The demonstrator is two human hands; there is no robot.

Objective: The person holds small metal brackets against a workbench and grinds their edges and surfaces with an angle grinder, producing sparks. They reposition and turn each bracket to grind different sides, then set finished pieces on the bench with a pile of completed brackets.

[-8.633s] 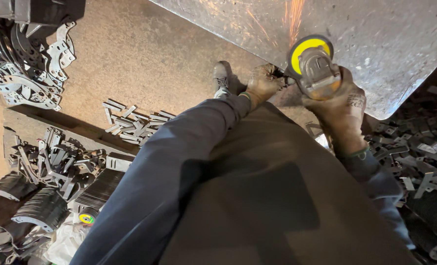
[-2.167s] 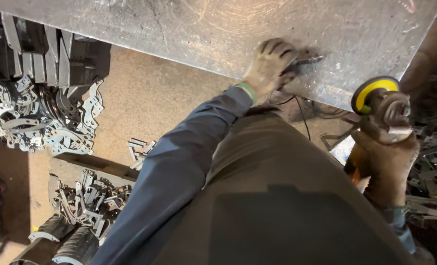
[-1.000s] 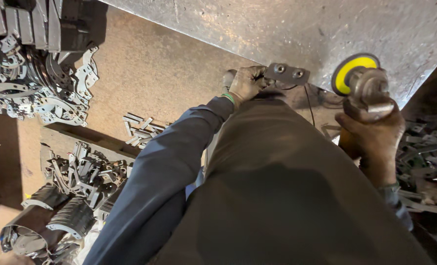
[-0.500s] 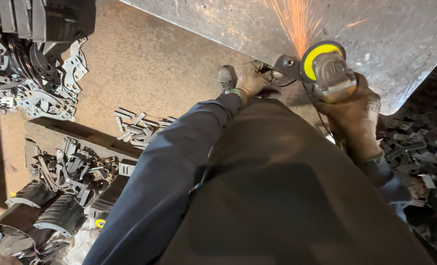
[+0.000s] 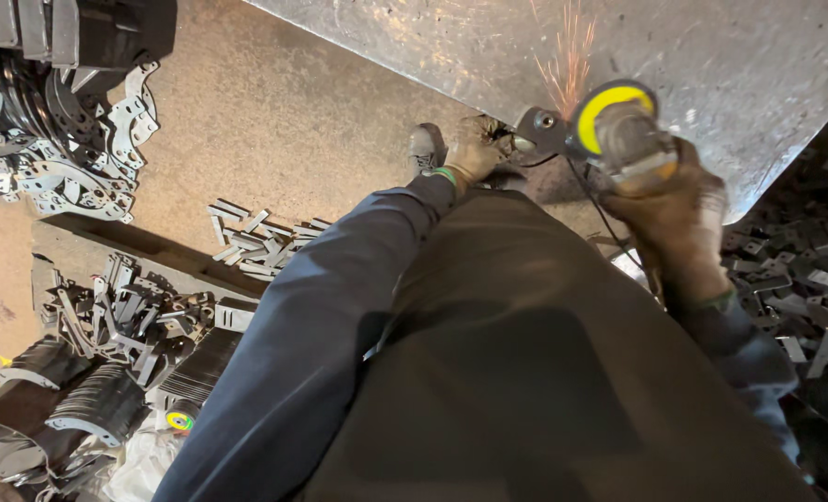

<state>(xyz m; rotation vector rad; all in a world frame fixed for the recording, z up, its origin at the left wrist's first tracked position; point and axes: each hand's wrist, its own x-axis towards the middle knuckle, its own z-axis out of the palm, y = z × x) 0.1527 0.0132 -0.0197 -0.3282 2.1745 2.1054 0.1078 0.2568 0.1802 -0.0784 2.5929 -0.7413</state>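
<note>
Grinding a small metal bracket [image 5: 536, 130] at the counter [image 5: 711, 56] edge — the bracket is pinned by the closed fingers of the left hand [image 5: 474, 149], the angle grinder [image 5: 618, 125] is gripped fully by the right hand [image 5: 679, 218] — light, steady pressure is best applied, sparks [image 5: 567, 56] directed away.

The left arm, in a dark blue sleeve, is reaching forward and down, its gloved left hand [image 5: 474, 149] curling closed with fingers bent under. The right arm is bending at the elbow, the gloved right hand [image 5: 674, 209] gripping tight, knuckles upward, wrist angling inward towards the other hand
</note>
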